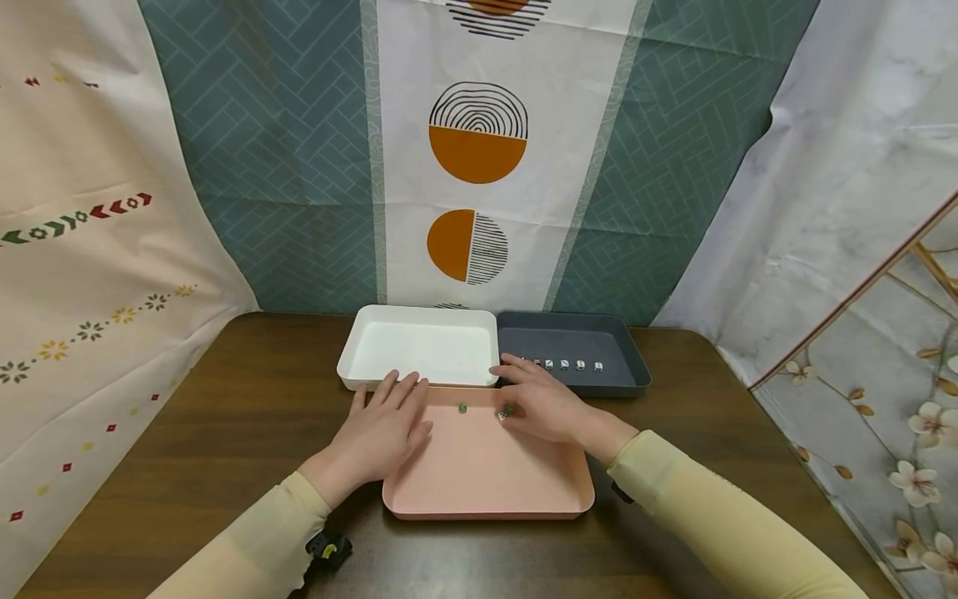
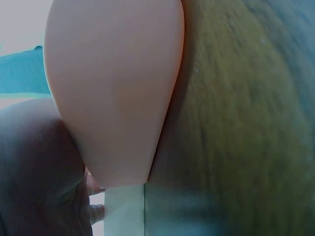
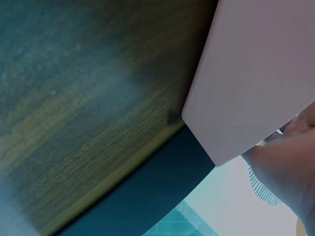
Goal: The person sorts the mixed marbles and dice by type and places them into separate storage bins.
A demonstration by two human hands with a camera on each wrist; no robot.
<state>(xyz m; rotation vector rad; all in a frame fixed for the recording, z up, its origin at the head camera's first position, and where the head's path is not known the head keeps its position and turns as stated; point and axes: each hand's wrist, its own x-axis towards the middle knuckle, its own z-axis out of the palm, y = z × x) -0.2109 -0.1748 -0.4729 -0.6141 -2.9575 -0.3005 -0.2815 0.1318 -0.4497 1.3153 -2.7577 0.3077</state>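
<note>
In the head view a pink tray (image 1: pixel 490 487) lies on the table. My left hand (image 1: pixel 382 437) rests over its back left corner with fingers spread, fingertips at the front wall of the white tray (image 1: pixel 419 345). My right hand (image 1: pixel 542 403) is over the pink tray's back right part. Its thumb and a curled finger pinch a small white die (image 1: pixel 502 416), and a green die (image 1: pixel 509 408) shows right beside it, partly hidden by the fingers. Another green die (image 1: pixel 462 408) lies near the tray's back wall. The right index finger reaches out above the white tray's corner.
A dark grey tray (image 1: pixel 636 370) stands right of the white one, with a row of several white dice (image 1: pixel 580 365) in it. The brown wooden table (image 1: pixel 247 399) extends around the trays. Patterned cloths (image 1: pixel 299 166) hang behind and at both sides.
</note>
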